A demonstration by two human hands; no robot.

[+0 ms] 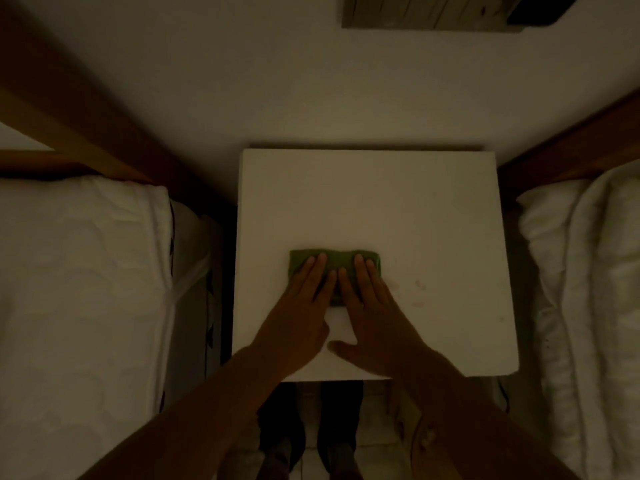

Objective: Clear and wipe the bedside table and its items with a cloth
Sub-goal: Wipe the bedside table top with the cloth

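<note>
A white square bedside table (398, 202) stands against the wall between two beds. A folded green cloth (341, 259) lies on its front half. My left hand (299, 306) and my right hand (372, 306) lie side by side on the cloth with straight fingers pressing it flat onto the tabletop. The hands cover the near part of the cloth. Faint reddish marks (419, 285) show on the tabletop right of my right hand. The room is dim.
A bed with white bedding (83, 289) is at the left, another bed (588, 289) at the right, both with wooden headboards. The white wall (277, 81) rises behind the table, with a framed picture (433, 12) at the top. My feet show below the table's front edge.
</note>
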